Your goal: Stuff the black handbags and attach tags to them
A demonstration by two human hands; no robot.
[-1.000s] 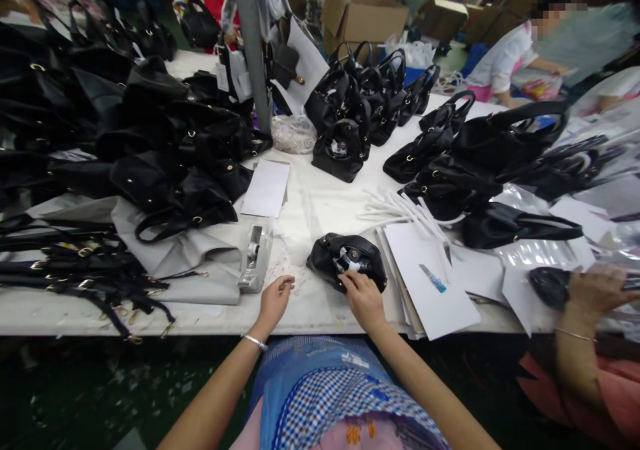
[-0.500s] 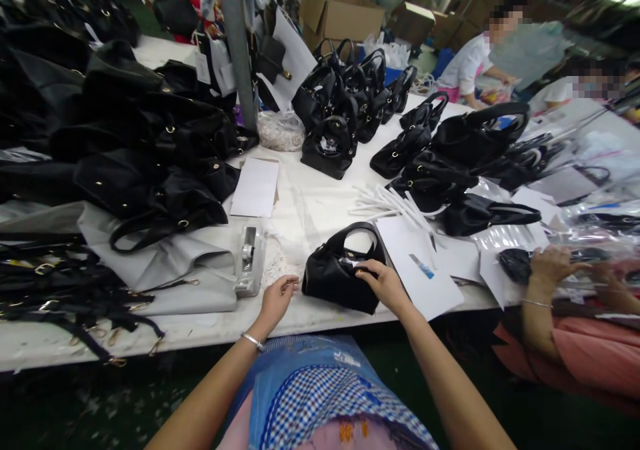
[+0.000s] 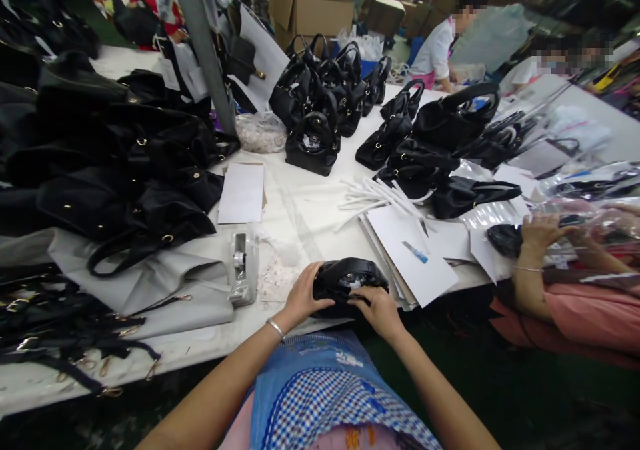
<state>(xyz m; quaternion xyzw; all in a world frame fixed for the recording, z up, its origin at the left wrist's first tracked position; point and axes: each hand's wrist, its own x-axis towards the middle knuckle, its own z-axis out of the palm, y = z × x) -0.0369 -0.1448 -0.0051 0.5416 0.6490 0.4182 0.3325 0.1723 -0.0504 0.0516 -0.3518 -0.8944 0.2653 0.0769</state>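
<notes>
A small black handbag (image 3: 350, 273) stands at the table's front edge, its opening facing up toward me and something pale showing inside. My left hand (image 3: 305, 293) grips the bag's left end, thumb on the near side and fingers around the far side. At the near right rim, my right hand (image 3: 375, 307) has its fingers closed on the bag's edge. Left of the bag stands a clear tape dispenser (image 3: 243, 267). On the right lies a stack of white cards (image 3: 395, 243) with a blue-handled cutter (image 3: 416, 251) on top.
Black bags (image 3: 110, 157) are heaped at the left above straps (image 3: 50, 343) with metal clips. Finished-looking handbags (image 3: 313, 143) stand farther back. White tubes (image 3: 383, 193) lie mid-table. At the right, a co-worker's hand (image 3: 543, 233) handles plastic-wrapped items. A metal post (image 3: 205, 50) rises at the back left.
My left hand has moved from beside the handbag onto its left end. The bag has come nearer and tipped, so its opening shows more. The view has shifted to the right.
</notes>
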